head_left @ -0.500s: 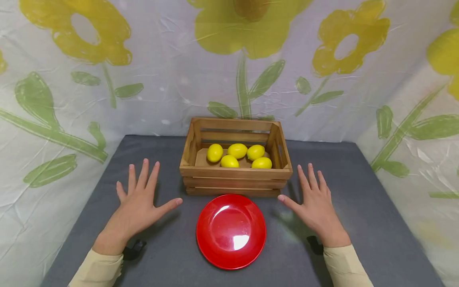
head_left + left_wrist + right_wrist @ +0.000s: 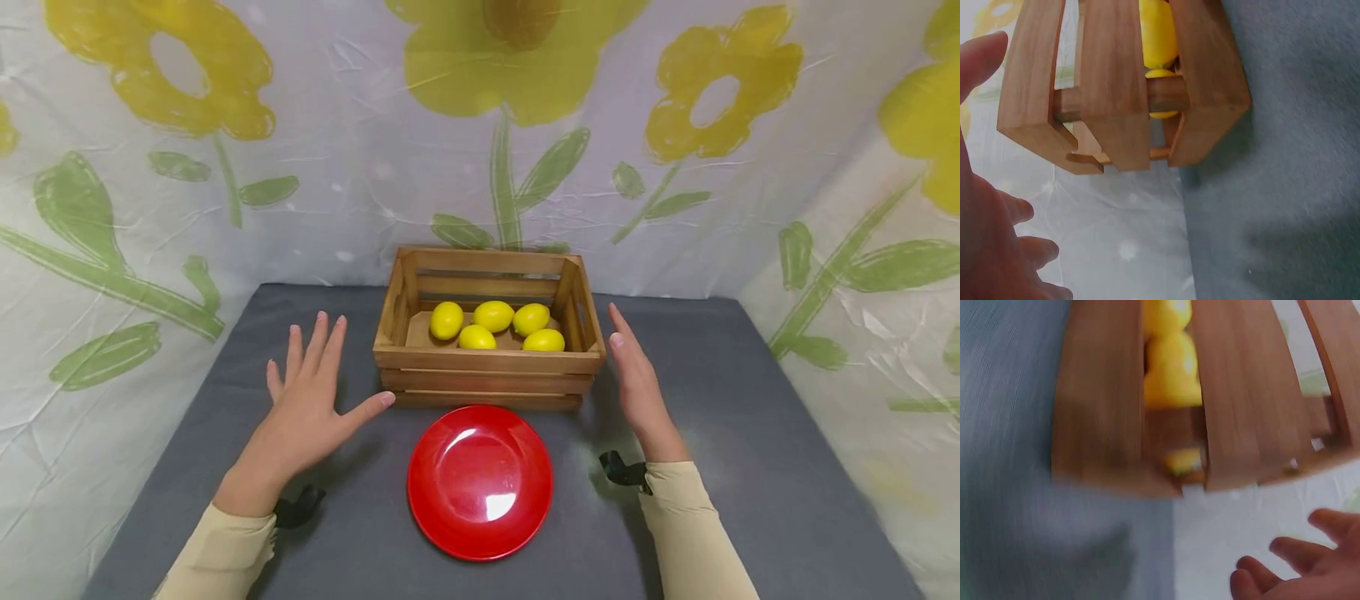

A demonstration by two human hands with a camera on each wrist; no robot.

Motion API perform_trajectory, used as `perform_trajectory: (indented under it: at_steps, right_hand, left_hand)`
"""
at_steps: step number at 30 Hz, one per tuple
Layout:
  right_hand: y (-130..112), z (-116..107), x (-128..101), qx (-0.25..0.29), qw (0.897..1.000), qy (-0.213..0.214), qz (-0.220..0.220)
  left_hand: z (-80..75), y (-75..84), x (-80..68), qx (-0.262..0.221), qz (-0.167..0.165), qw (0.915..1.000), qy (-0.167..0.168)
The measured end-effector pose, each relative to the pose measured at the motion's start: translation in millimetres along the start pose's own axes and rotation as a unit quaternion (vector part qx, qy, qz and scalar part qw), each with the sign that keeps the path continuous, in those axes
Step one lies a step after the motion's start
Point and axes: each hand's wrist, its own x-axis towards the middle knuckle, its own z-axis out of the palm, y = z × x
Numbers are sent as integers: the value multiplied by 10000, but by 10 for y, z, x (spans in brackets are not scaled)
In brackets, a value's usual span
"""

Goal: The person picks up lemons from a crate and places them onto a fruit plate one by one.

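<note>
Both hands have moved in toward the wooden crate (image 2: pixel 487 333) compared to half a second back. The right hand (image 2: pixel 637 383) went from lying flat and spread to standing on edge, palm facing the crate's right end, and the left hand (image 2: pixel 311 408) slid up and closer to the crate's left end.

Right now neither hand has hold of anything. The left one is flat with fingers spread, thumb tip just beside the crate's front left corner, not clearly touching it. The right one has straight fingers close alongside the crate's right wall; I can't tell if there's contact yet. The right wrist view is blurry, but the fingers there look loose and apart from the slats (image 2: pixel 1247 394).

The crate sits at the back middle of the grey table (image 2: pixel 750 433), against the flowered sheet, with five lemons (image 2: pixel 495 325) loose inside. The red plate (image 2: pixel 480 482) is right in front of the crate, nearly touching its front slat.

If this is a two-handed grab, I'd say match the hands: get the left palm up on edge like the right, press evenly on both ends, and keep it level so the lemons don't roll. Also mind the plate out front.
</note>
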Motion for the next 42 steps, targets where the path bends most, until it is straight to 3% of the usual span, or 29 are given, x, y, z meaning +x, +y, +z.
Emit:
perform_trajectory:
  at_steps: [5,12,19,24,31,36,42]
  right_hand:
    - [50,210,124,1701,9845,407,156]
    - [111,342,164,2452,9663,608,489]
    - [149,477,151,2671,9590,797,519]
    - [185,537,164,2673,9589,851,438]
    - [205,555,150,2465,9647,900,239]
    - [188,579,193,2422,9666,836,86]
    - [184,598,212,2449,9657,864,78]
  left_hand:
    - [33,89,69,-62,140,9999,27]
    - [-97,260,164,26,427,9990,91]
    - [-398,503,370,376,940,9946,-226]
    - [-529,715,552,786,1282,9878,-417]
    - [-604,998,928,1316,1872,9707,-736]
    - [-637,1212,1285,1726,1936,9589,-1152]
    - [-526,1402,1668,2080,1842,9415,-1910]
